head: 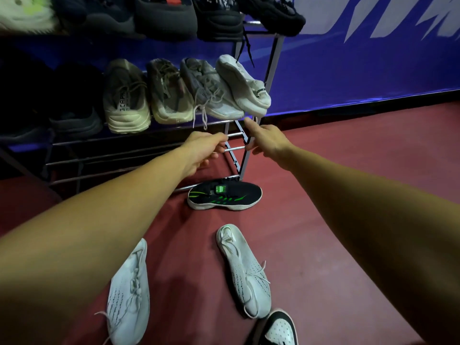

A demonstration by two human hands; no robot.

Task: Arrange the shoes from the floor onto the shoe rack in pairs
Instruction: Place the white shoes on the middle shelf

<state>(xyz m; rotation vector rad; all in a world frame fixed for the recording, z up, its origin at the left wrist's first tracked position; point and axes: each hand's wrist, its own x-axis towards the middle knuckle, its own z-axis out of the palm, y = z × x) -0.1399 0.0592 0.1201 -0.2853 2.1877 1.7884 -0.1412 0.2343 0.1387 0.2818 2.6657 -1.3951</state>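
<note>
Shoes are split between rack and floor. Four are seen down on the red floor (pixel 348 170):
- black shoe with green stripes (pixel 224 195), lying sideways, just beside the foot of the shoe rack (pixel 245 161)
- left white knit shoe (pixel 129 292) and right white knit shoe (pixel 244 270), well apart, toes pointed away from each other
- black-and-white shoe (pixel 278 329), cut off by the bottom edge, touching or just beside the right knit shoe's toe

The middle shelf is filled at its right end with a row of four, heels out: beige shoe (pixel 127 98), grey-beige shoe (pixel 169 93), grey-white shoe (pixel 211 90) with laces hanging over the edge, then a white shoe (pixel 244 83) tilted against its neighbour at the very end. Dark shoes are packed along the top shelf; the shelf's left part is too dark to read.

Both arms are stretched toward the rack's right end. Left hand (pixel 204 148) is held at the lower side rods with fingers curled — whether a rod is gripped cannot be told. Right hand (pixel 263 140) holds nothing; its index finger is extended up to the white shoe's heel, touching or just under it. No shoe is held in either hand.

A blue banner (pixel 361 58) is seen behind the rack.
</note>
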